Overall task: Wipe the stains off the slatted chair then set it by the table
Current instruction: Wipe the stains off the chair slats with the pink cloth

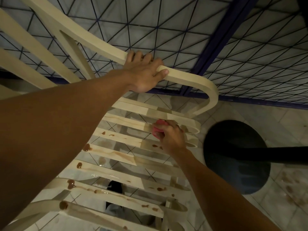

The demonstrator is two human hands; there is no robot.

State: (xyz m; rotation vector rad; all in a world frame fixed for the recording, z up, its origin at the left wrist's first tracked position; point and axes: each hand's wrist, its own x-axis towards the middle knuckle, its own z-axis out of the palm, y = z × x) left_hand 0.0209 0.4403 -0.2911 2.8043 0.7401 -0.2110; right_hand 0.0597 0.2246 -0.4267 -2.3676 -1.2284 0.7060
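Tiled floor (pixel 286 127): the stiff chair (pixel 191 79) seems light; left hand (pixel 143 72) grips its arm, right hand (pixel 171 139) holds a pink cloth (pixel 157 130)

left hand (pixel 143 73) gripping slatted chair (pixel 191 79), right hand (pixel 172 139) holding pink cloth (pixel 156 130)

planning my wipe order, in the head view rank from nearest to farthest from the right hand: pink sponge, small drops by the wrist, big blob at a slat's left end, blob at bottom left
1. pink sponge, gripped in the right hand.
2. small drops, just left of that hand.
3. big blob, far left, mid-frame.
4. corner blob, bottom left of the frame.
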